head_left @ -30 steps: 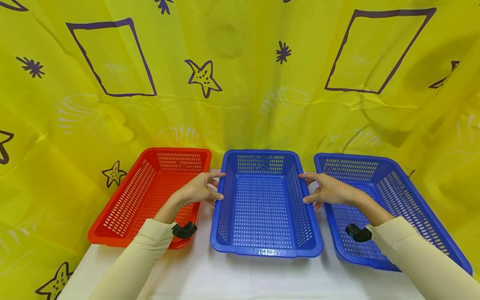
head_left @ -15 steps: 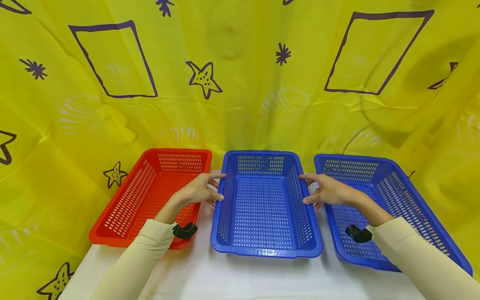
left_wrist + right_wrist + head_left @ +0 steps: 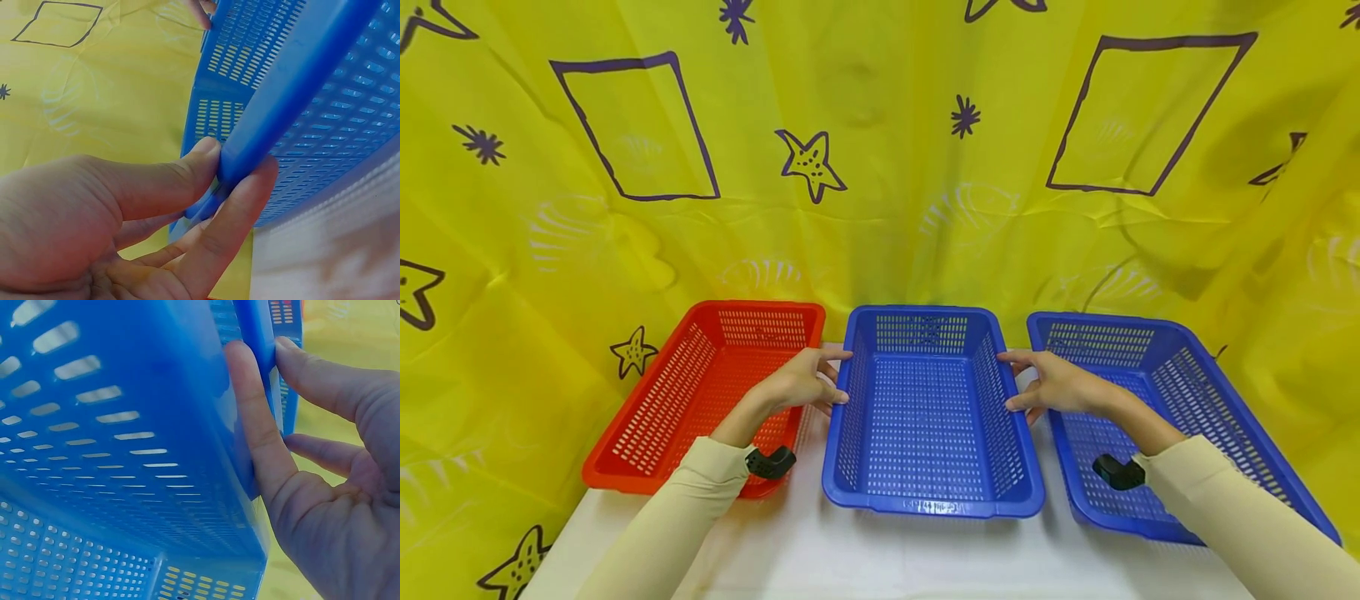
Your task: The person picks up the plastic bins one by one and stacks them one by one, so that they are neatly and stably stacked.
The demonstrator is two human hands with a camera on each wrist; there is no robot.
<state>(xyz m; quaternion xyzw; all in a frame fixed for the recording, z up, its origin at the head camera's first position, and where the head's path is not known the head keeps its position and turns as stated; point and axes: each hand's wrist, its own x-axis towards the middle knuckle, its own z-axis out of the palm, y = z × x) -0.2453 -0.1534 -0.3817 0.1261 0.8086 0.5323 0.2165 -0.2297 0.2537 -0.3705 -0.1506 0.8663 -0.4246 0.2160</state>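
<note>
Two side rims of the slotted blue basket are pinched, left by the left hand, right by the right hand: seemingly a two-sided hold, any shift wanting level, even force. The red basket and second blue basket flanking the hands leave narrow gaps; the bench this side of both offers more room.

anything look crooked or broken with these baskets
Nothing stands out: no visible cracks or spills. The middle blue basket looks straight between left hand and right hand; the red basket and right blue basket slant, perhaps from camera perspective.
</note>
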